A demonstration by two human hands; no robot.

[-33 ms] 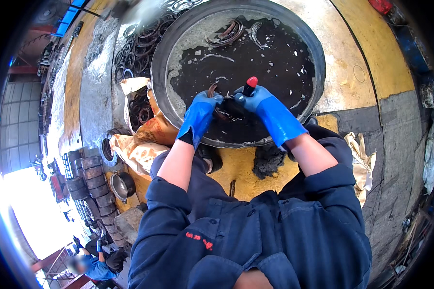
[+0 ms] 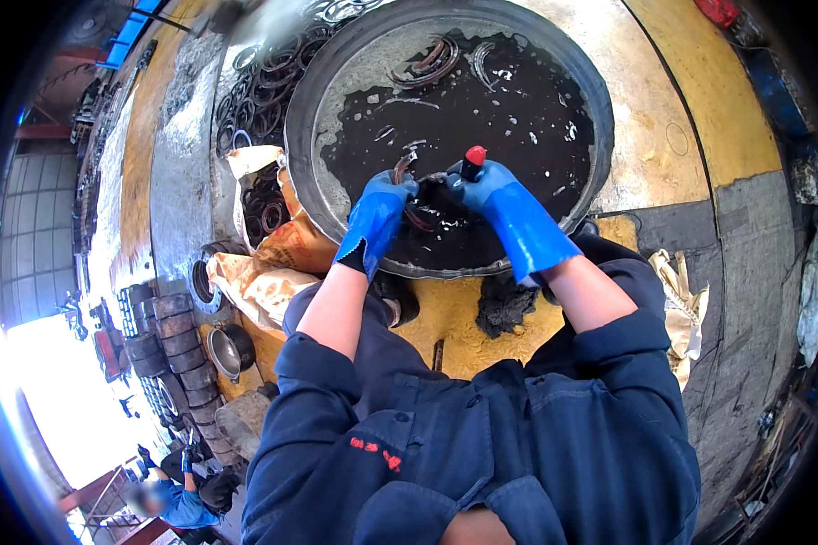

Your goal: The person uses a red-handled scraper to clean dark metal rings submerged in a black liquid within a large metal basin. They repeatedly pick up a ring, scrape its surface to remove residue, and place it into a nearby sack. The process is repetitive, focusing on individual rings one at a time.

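Observation:
A wide round metal tub (image 2: 603,118) with dark liquid and grey foam stands in front of me. Over its near side, my left hand (image 2: 379,207), in a blue rubber glove, is closed around a brownish metal ring (image 2: 400,170) that is partly in the liquid. My right hand (image 2: 495,193), gloved alike, grips a hand tool by its black handle with a red end (image 2: 474,156). The tool's working end points toward the ring but is too dark to make out. More rings (image 2: 434,62) lie partly in the liquid at the tub's far side.
Many dark rings (image 2: 262,86) lie heaped left of the tub. An open sack (image 2: 295,241) with rings in it leans near the tub's left side. Below stand stacked cylindrical parts (image 2: 177,336) and a metal bowl (image 2: 231,351). Another person (image 2: 186,504) is at the lower left.
The red-ended tool and my right hand have shifted very slightly. Glints and bubbles on the liquid have moved a little. My left hand stays on the ring.

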